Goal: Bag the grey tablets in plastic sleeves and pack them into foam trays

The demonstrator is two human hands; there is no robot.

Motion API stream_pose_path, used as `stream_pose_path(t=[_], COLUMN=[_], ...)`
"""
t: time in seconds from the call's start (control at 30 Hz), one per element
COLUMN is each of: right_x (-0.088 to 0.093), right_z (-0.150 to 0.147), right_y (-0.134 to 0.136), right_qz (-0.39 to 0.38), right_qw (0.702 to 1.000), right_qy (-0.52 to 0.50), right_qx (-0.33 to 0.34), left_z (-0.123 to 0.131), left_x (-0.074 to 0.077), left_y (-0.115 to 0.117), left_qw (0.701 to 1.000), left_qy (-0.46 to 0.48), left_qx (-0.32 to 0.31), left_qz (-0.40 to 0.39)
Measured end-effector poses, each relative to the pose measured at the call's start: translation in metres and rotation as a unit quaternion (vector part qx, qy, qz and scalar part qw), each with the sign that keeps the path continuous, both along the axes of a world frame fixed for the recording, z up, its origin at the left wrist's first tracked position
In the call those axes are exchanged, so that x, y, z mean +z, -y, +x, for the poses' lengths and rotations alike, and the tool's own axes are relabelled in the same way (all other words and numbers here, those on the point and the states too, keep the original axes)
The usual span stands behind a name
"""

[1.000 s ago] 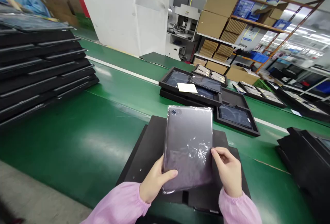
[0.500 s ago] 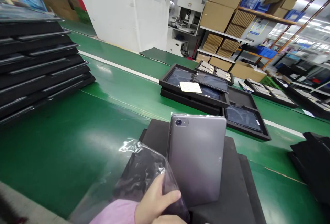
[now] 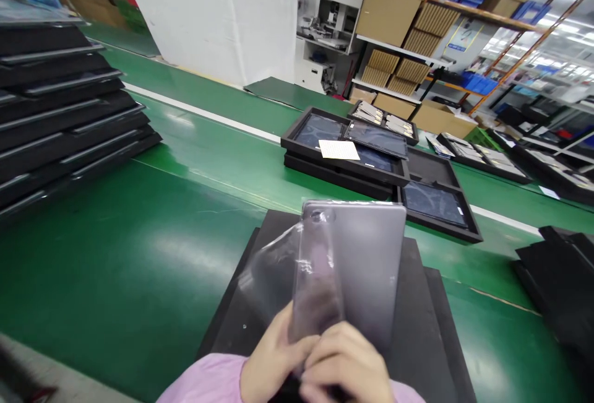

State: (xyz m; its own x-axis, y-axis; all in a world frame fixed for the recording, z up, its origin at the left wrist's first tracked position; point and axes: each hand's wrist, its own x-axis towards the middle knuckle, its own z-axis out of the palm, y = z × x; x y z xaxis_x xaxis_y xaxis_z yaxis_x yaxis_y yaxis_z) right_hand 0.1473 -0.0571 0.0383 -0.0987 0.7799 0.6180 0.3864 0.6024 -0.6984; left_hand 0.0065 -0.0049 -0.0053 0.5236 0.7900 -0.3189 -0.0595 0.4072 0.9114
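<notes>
A grey tablet (image 3: 366,260) stands upright, its back with the camera facing me, over black foam trays (image 3: 417,329). Clear plastic film (image 3: 273,267) lies across the tablet's left part and over its camera, spreading out to the left. My left hand (image 3: 273,353) is closed around the tablet's lower left edge and the film. In front of the tablet's bottom, my right hand (image 3: 346,359) has its fingers curled together against the film, close to my left thumb; what they pinch is hidden.
At the left rises a tall stack of black trays (image 3: 60,112). Beyond the tablet, black trays (image 3: 343,171) hold tablets and a paper note (image 3: 338,150). More black trays (image 3: 561,291) lie at the right. Shelves with cardboard boxes (image 3: 401,13) stand behind.
The film has swung up and right, onto the tablet's back. My right hand has risen into view beside my left hand. The whole view has shifted slightly.
</notes>
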Motion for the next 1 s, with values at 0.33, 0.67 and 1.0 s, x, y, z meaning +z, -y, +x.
stream_pose_path(t=[0.33,0.67,1.0], right_x=[-0.027,-0.022,0.004], right_z=[0.064,0.052,0.075], right_y=[0.044,0.056,0.085], right_qz=[-0.273,-0.248,0.028], right_qw=[0.868,0.803,0.704], right_qy=[-0.180,-0.324,-0.037], right_qx=[-0.374,-0.435,-0.709], left_z=[0.003,-0.006,-0.053], left_x=[0.011,0.030,0.025], left_y=[-0.001,0.011,-0.007], left_qw=[0.996,0.994,0.952], left_qy=[0.044,-0.026,-0.074], left_qx=[0.046,0.093,0.277], left_qz=[-0.068,-0.049,-0.106])
